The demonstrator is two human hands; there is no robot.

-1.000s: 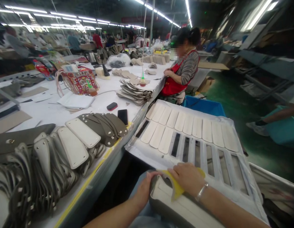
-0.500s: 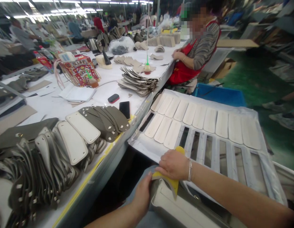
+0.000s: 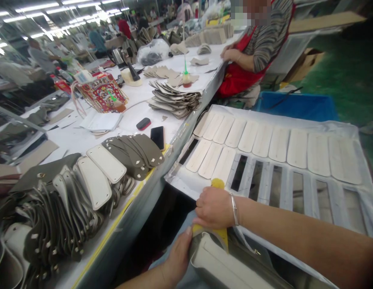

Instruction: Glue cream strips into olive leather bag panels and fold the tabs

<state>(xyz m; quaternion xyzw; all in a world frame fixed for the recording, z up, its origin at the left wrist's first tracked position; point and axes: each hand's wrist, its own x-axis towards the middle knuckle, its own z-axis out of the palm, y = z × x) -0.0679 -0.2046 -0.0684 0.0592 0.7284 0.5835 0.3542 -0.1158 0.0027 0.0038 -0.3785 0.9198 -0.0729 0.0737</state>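
In the head view, my right hand [image 3: 213, 206] is closed on a soft-looking yellow piece [image 3: 224, 238]. One end of it sticks out above the knuckles, and the other curves over the rim of a grey leather bag part with a pale inner panel [image 3: 225, 261]. My left hand [image 3: 178, 253] grips the near left end of that bag part, thumb up beside the yellow piece; its fingers are partly hidden. The bag part lies slanted across my lap, running off the lower right.
Left of me, a long white table [image 3: 135, 138] bears bunched grey flaps [image 3: 68, 212], a phone [image 3: 157, 137] and stacked leather pieces [image 3: 174, 100]. A white slotted rack [image 3: 186, 182] with pale strips [image 3: 252, 138] stands ahead right. Beyond are a blue bin [image 3: 297, 106] and a seated co-worker [image 3: 252, 60].
The camera view has shifted, so the rack and co-worker appear farther right. My right hand sits slightly left in view, still holding the yellow piece; my left hand keeps its grip.
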